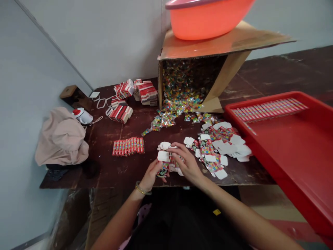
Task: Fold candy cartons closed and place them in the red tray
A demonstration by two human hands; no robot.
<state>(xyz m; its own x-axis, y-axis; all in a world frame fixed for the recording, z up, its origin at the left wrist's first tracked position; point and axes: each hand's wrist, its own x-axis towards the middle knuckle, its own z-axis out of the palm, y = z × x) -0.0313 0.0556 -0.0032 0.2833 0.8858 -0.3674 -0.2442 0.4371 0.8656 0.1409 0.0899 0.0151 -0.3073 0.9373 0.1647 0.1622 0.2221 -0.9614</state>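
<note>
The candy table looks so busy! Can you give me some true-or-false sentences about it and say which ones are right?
1. Candy packets spill from the cardboard box onto the table. True.
2. The cardboard box has nothing on top. False: an orange tub sits on it.
3. The left hand holds a little carton. True.
4. The red tray, on the picture's right side, has a row of small boxes in it. True.
5. The candy packets all look black. False: they show many colours, like yellow and green.
</note>
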